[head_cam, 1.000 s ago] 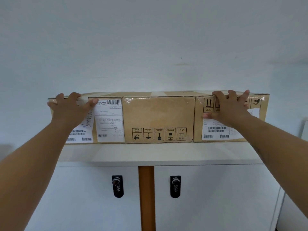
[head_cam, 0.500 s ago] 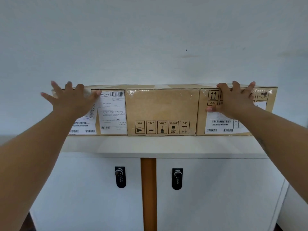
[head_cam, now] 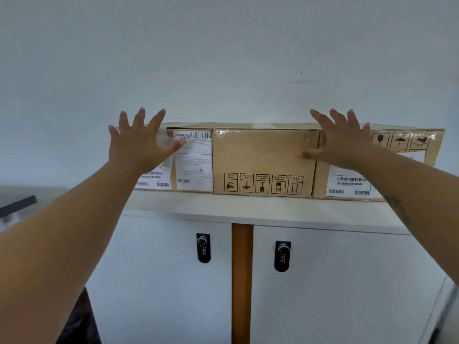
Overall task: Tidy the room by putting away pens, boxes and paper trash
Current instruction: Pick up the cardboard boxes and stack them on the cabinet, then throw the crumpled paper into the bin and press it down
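**Three boxes lined up on cabinet top, both hands spread open in front**

Three cardboard boxes sat side by side on the white cabinet top [head_cam: 260,209], pushed back w/ a pale wall behind. Left box [head_cam: 193,160] carried white shipping labels w/ barcodes and "COMONE" print. Middle box [head_cam: 263,155] was plain brown w/ a row of five handling symbols along its lower edge, printed upside down. Right box [head_cam: 402,167] had handling symbols near its top edge and a barcode label lower down. The boxes stood touching or nearly so, edge to edge.

Left hand [head_cam: 141,142] was at approx 9 o'clock from the middle box, fingers splayed wide, palm facing the left box, gripping nothing. It overlapped the left box's front and top edge; contact w/ the cardboard couldn't be told. Right hand [head_cam: 340,140] was at approx 3 o'clock from the middle box, also splayed open, holding nothing, covering the seam btwn middle and right boxes, thumb pointing toward 9 o'clock over the middle box's front. Whether it pressed on the box couldn't be told either.

Below, at 6 o'clock, two white cabinet doors flanked a brown wooden divider [head_cam: 242,281]. Each door had a black combination lock: left lock [head_cam: 203,248], right lock [head_cam: 282,255].
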Demonstrator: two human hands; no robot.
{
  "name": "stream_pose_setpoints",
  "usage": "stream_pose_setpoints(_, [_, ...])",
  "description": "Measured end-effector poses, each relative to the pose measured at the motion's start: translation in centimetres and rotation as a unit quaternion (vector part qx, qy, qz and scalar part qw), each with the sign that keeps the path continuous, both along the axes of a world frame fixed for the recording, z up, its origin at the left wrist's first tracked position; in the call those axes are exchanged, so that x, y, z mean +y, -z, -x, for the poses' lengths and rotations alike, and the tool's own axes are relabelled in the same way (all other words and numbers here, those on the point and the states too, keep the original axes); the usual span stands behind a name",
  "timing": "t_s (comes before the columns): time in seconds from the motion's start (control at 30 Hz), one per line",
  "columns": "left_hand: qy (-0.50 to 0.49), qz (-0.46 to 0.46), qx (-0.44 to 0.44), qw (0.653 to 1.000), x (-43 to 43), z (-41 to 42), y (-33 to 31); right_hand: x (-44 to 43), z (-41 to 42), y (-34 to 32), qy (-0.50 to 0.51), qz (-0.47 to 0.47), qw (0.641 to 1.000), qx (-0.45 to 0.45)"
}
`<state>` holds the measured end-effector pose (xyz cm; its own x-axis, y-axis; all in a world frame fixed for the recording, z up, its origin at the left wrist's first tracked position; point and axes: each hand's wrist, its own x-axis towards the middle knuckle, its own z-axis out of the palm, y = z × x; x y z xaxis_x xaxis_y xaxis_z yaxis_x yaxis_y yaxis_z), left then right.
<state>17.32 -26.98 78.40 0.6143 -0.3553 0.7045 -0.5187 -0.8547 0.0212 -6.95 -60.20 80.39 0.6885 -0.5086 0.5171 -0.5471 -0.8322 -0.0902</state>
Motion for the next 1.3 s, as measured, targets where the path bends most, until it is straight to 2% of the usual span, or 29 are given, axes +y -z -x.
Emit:
stream_pose_setpoints(0.27, [-0.103, -0.076, -0.015, 0.992, 12.2, 2.2, 3.5, 13.1, -8.1, 2.3, -0.16, 0.103, 0.982, -0.017])
stream_pose_setpoints(0.37, [-0.144, -0.083, 0.004, 0.986, 17.1, 2.9, 5.2, 18.3, -10.5, 3.9, -0.204, 0.102, 0.974, -0.007])
stream_pose_setpoints(0.5, [-0.193, -0.105, 0.033, 0.975, 23.1, 4.3, 7.9, 24.7, -13.0, 6.3, -0.267, 0.055, 0.962, 0.014])
stream_pose_setpoints(0.7, [-0.262, -0.126, 0.086, 0.953, 31.3, 6.6, 12.1, 33.9, -15.4, 10.1, -0.344, 0.053, 0.937, 0.038])
stream_pose_setpoints(0.93, [-0.311, -0.138, 0.131, 0.931, 36.5, 7.7, 16.9, 40.1, -18.0, 16.0, -0.404, 0.026, 0.911, 0.081])
stream_pose_setpoints(1.17, [-0.32, -0.133, 0.181, 0.92, 37.5, 7.3, 22.6, 42.9, -20.6, 22.2, -0.435, 0.007, 0.892, 0.119])
stream_pose_setpoints(1.3, [-0.342, -0.136, 0.222, 0.903, 39.1, 8.2, 26.5, 44.6, -21.6, 26.3, -0.458, -0.005, 0.877, 0.145])
